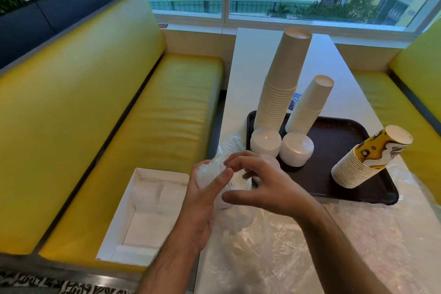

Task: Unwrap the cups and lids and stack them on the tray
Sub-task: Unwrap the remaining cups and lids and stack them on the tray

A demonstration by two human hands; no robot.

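Two hands work a plastic-wrapped stack of white lids [211,172] beside our dark brown tray [334,150].
Our left hand [202,200] curls around the wrapped stack; our right hand [265,181], fingers loosely bent, picks at the wrapper. Three upturned paper cup stacks [281,83] and two white lid piles [280,148] stand on the tray.

Tray [334,188] centre open; tall cup stacks [284,83] at 11 o'clock, lid stacks [281,148] at 9, printed cup stack [365,160] at 3 block sides.
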